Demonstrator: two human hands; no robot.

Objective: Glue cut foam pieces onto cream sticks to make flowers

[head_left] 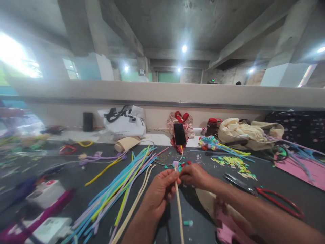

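In the head view, my left hand (161, 189) is closed around the upper part of a long cream fuzzy stem (179, 206), which looks like a pipe cleaner. A small lilac piece (175, 163) sits at the stem's top end, just above my left fingertips. My right hand (195, 175) is beside the stem with its fingers pinched together, touching or nearly touching my left fingers. Whatever those right fingers hold is hidden. Small red and teal bits (183, 165) lie on the black tabletop just beyond both hands.
Left of my hands lies a bundle of coloured fuzzy stems (119, 184). Red-handled scissors (279, 201) rest at right, near yellow cut bits (233, 164). A phone (179, 134) leans upright at the back, between a white bag (124, 122) and a dark red-lidded bottle (212, 127).
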